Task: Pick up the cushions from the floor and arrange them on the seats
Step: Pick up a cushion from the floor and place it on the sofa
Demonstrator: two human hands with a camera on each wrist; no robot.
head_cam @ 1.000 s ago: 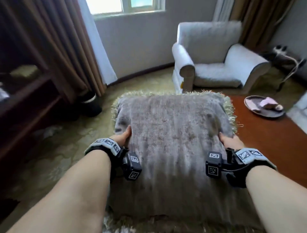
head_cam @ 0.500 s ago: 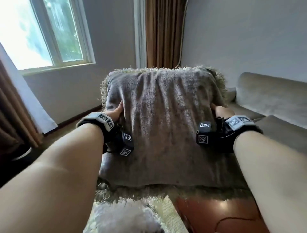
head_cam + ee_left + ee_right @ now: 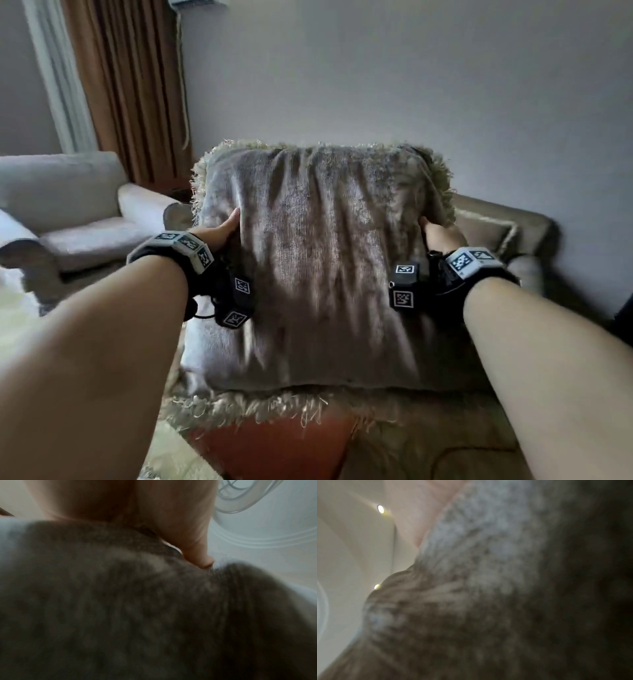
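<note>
A large grey velvet cushion point(image 3: 318, 267) with a shaggy pale fringe is held up in front of me, lifted clear of the floor. My left hand point(image 3: 221, 229) grips its left edge, thumb on the front face. My right hand point(image 3: 436, 233) grips its right edge, fingers hidden behind the fabric. The wrist views are filled with blurred grey cushion fabric point(image 3: 137, 608) point(image 3: 505, 601); the left wrist view shows my thumb point(image 3: 188, 534) pressed into it. A brown sofa point(image 3: 507, 229) stands behind the cushion against the wall.
A light grey armchair point(image 3: 68, 212) sits at the left beside brown curtains point(image 3: 137, 92). A reddish-brown table point(image 3: 281, 445) lies below the cushion. A plain grey wall fills the background. A ceiling lamp point(image 3: 257, 496) shows in the left wrist view.
My view and the cushion have swung right, from the window and armchair towards the brown sofa against the wall. Both hands keep the same grip on the cushion's sides.
</note>
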